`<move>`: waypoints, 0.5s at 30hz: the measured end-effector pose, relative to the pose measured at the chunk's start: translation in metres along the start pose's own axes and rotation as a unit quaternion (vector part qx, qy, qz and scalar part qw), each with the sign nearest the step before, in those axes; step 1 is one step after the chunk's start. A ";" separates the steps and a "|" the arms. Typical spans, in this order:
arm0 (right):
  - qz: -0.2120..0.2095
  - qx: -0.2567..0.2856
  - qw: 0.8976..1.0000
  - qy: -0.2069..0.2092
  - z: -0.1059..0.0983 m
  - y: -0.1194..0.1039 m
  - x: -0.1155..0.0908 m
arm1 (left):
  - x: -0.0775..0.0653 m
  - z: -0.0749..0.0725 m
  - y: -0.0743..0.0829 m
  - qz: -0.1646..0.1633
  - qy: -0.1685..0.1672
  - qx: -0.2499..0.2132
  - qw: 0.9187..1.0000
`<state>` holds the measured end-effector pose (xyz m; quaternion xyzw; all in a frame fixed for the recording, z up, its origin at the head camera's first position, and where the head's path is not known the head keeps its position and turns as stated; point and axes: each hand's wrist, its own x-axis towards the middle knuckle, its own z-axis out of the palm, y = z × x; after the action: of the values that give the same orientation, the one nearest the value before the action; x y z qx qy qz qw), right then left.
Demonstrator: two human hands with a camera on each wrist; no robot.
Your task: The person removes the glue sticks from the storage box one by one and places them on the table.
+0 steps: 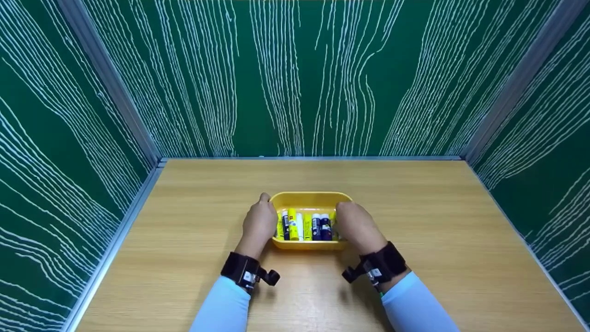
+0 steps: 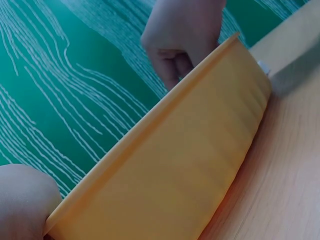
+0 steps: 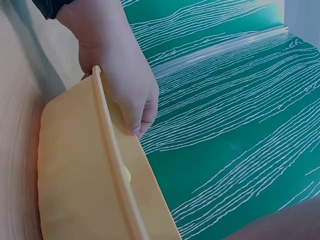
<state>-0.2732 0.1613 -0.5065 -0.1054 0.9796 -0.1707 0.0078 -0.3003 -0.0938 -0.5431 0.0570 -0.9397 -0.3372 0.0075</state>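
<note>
1. Yellow tray (image 1: 308, 199): one, mid-bench (image 1: 184, 258).
2. Glue sticks (image 1: 304, 226): about six, lying side by side inside the tray.
3. Left hand (image 1: 259, 223): fingers curled over the tray's left rim.
4. Right hand (image 1: 357, 226): fingers curled over the tray's right rim.

The yellow tray (image 1: 308, 199) looks like smooth moulded plastic with a soft, half-matt sheen; its outer wall shows faint ribbing in the left wrist view. The glue sticks (image 1: 304, 226) inside it are glossy plastic tubes with printed labels. The bench (image 1: 438, 221) has a light wood-grain surface, matt and smooth, probably laminate. The green walls (image 1: 295, 78) are matt with fine white grain lines, joined by dull metal strips (image 1: 110, 87). The wrist straps (image 1: 242, 269) look like black cloth; the sleeves (image 1: 221, 306) are smooth pale-blue cloth.
</note>
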 end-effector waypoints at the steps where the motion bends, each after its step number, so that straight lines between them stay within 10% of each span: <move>1: 0.003 0.000 1.000 -0.008 0.000 0.000 0.000 | 0.000 0.000 0.000 0.000 0.000 0.000 1.000; 15: 0.081 0.146 0.979 -0.114 -0.035 0.014 0.004 | 0.003 0.002 0.000 -0.006 -0.002 -0.002 1.000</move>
<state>-0.2816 0.1854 -0.4782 -0.0423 0.9422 -0.2972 0.1488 -0.3032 -0.0933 -0.5447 0.0618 -0.9387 -0.3391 0.0033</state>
